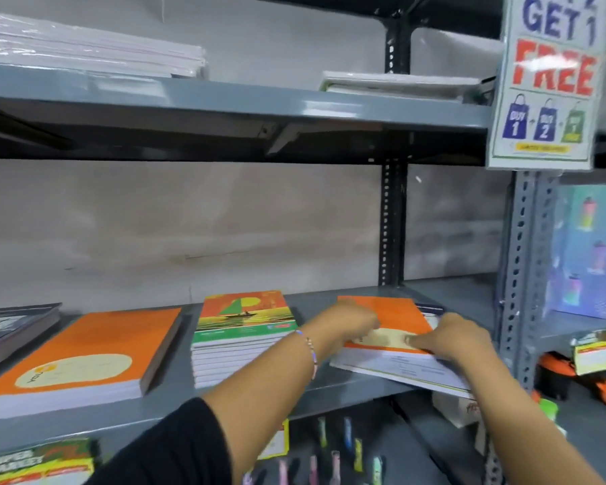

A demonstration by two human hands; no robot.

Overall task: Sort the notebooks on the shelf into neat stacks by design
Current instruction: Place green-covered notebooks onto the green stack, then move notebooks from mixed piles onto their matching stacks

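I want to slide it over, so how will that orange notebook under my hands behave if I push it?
The orange notebook looks thin and soft-covered, so it may flex. It lies askew on a white-covered notebook that juts past the shelf edge, so a push could drag or tip both. Its smooth cover probably slides easily.

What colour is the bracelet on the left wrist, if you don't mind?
Pale beads, pinkish with some blue, seen in the head view: bracelet.

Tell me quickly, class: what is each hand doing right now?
Left hand: fingers curled on the orange notebook atop the right-hand pile; a firm grip cannot be told.
Right hand: pressed on the same notebook's near edge, fingers bent.
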